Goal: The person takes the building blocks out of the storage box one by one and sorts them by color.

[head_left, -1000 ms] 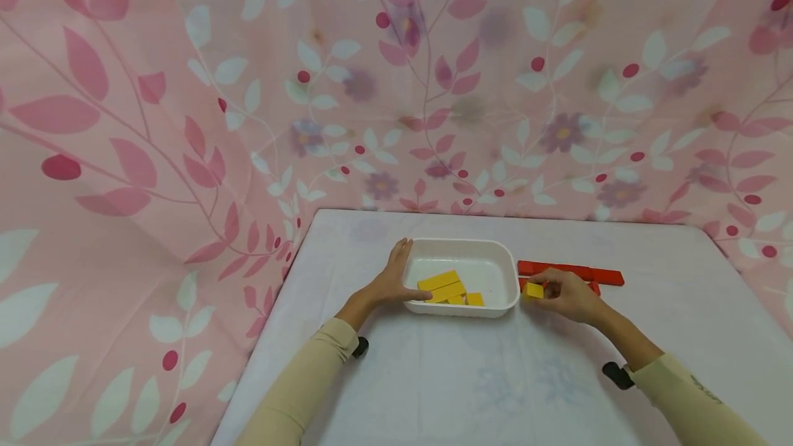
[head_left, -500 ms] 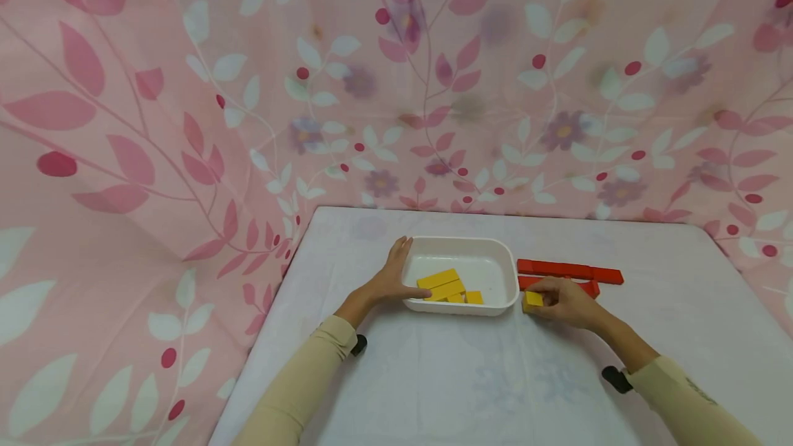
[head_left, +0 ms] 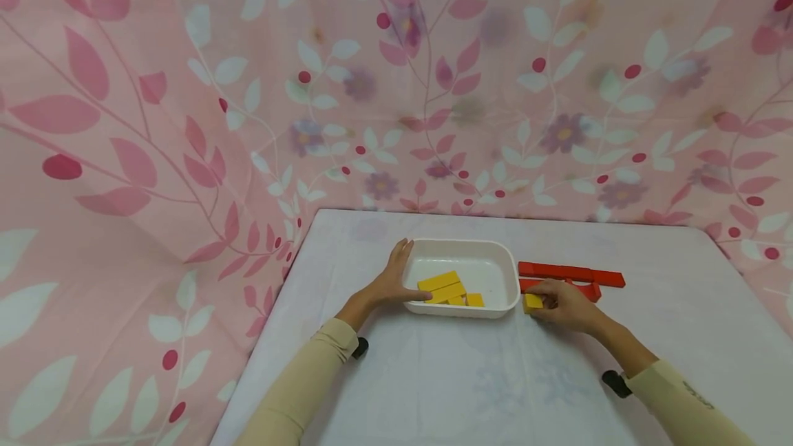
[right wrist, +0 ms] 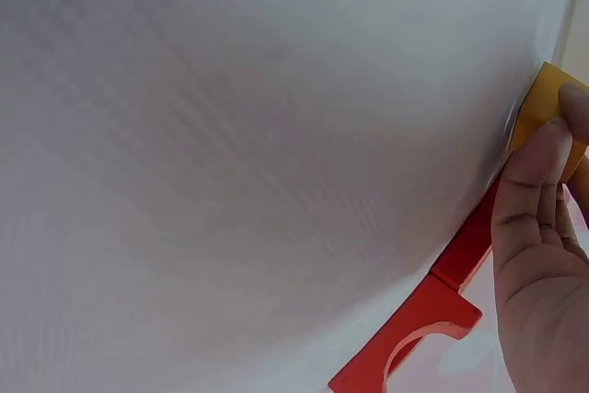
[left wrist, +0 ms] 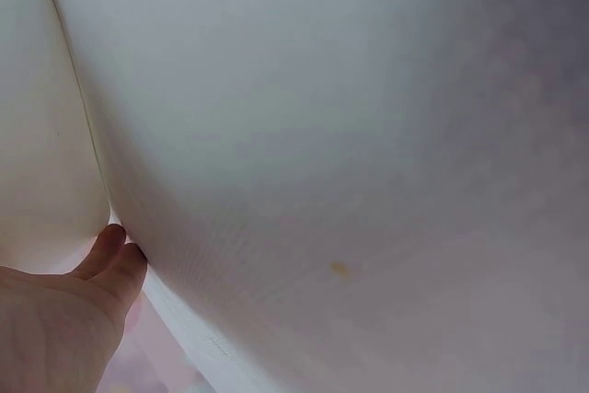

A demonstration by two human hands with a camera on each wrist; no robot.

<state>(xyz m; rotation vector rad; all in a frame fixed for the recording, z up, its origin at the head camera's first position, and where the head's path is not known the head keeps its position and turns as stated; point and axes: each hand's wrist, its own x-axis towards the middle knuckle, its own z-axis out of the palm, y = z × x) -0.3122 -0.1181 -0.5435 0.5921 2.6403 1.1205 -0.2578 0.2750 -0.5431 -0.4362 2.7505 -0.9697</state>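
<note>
A yellow block point(head_left: 533, 303) is pinched between the thumb and fingers of a person's right hand point(head_left: 568, 306), which is clamped on it just off the right end of a white tray point(head_left: 492, 270). The block is small and chunky, with flat, smooth faces and crisp straight edges; its top is a bright lemon tone, its side a deeper, shaded yellow. From the right wrist it looks more golden, one plain face showing while the fingertips cover part of the rest. Whether its underside meets the white tablecloth point(head_left: 471, 377) cannot be told. Just beyond the grip, a row of red blocks lies partly hidden by the hand, ending to the right in a red arch block point(right wrist: 414, 317) with a rounded cutout. Farther beyond is a long red strip point(head_left: 566, 272) of blocks laid end to end. To the left of the grip, inside the tray, long yellow bars point(head_left: 442, 285) lie side by side, with smaller yellow pieces point(head_left: 475, 299) by the near wall. At the tray's far end from the grip, the left hand point(head_left: 389, 284) rests spread, thumb and fingers apart, the thumb over the near rim.
</note>
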